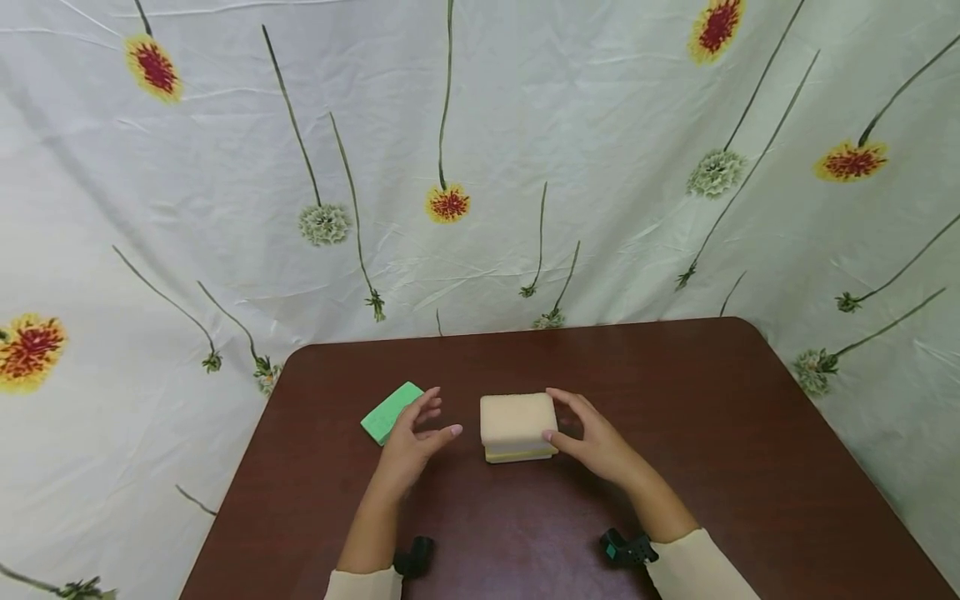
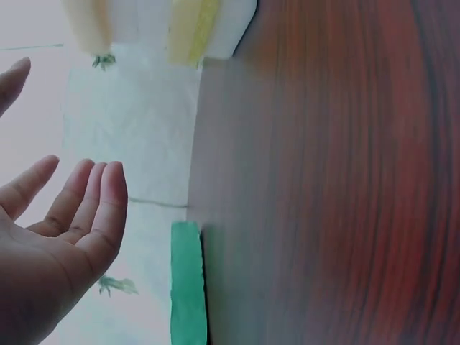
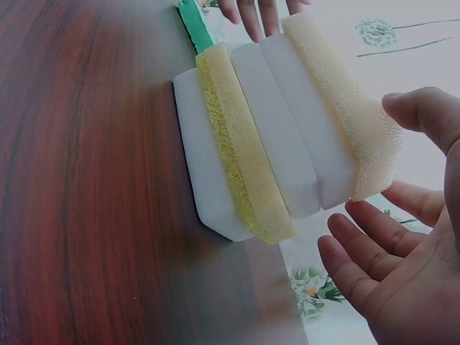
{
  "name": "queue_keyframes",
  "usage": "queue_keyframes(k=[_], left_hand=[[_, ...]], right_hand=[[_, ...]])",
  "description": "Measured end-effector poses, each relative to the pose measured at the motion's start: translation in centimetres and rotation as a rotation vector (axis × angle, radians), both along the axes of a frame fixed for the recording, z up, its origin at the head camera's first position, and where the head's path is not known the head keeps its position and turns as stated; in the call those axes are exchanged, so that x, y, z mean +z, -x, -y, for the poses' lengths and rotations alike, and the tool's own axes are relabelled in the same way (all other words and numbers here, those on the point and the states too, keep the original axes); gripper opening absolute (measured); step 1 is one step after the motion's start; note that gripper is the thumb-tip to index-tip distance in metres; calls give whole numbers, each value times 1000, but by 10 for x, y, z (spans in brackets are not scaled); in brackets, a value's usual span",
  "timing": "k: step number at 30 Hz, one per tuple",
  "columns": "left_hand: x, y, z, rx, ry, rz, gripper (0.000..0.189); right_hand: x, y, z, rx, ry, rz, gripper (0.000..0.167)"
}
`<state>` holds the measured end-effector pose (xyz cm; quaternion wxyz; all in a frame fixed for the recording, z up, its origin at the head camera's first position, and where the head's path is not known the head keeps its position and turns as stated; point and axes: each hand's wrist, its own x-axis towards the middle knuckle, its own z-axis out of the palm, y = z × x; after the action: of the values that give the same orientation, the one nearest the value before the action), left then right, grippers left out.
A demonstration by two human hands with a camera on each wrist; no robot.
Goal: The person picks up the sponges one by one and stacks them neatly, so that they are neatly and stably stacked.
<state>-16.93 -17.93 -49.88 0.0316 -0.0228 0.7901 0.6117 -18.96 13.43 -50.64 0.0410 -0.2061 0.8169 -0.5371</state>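
A stack of sponges stands on the table, a cream sponge (image 1: pixel 516 412) on top. Beneath it, in the right wrist view, lie white sponge blocks (image 3: pixel 277 129), a yellow sponge (image 3: pixel 248 144) and another white block (image 3: pixel 205 162) at the bottom. My right hand (image 1: pixel 603 446) is at the stack's right end, thumb and index finger at the cream sponge's corners with fingers extended; how firmly they touch cannot be told. My left hand (image 1: pixel 408 442) hovers left of the stack, fingers spread and holding nothing. Partly behind it lies a green sponge (image 1: pixel 386 417).
The dark brown wooden table (image 1: pixel 720 433) has rounded far corners. A white cloth (image 1: pixel 615 167) printed with flowers hangs behind and beside it. Dark wrist straps (image 1: pixel 628 548) with cameras sit on both wrists, below cream sleeves.
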Motion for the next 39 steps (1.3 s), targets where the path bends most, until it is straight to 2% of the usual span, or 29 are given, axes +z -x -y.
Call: queue_keyframes(k=[8, 13, 22, 35, 39], left_hand=[[0, 3, 21, 90, 57, 40, 83], [-1, 4, 36, 146, 126, 46, 82], [-5, 5, 55, 187, 174, 56, 80], [-8, -5, 77, 208, 159, 95, 84], [-11, -7, 83, 220, 157, 129, 86]], right_hand=[[2, -1, 0, -5, -9, 9, 67], [1, 0, 0, -5, -16, 11, 68], [1, 1, -2, 4, -7, 23, 66], [1, 1, -1, 0, -14, 24, 68], [1, 1, -1, 0, -11, 22, 67]])
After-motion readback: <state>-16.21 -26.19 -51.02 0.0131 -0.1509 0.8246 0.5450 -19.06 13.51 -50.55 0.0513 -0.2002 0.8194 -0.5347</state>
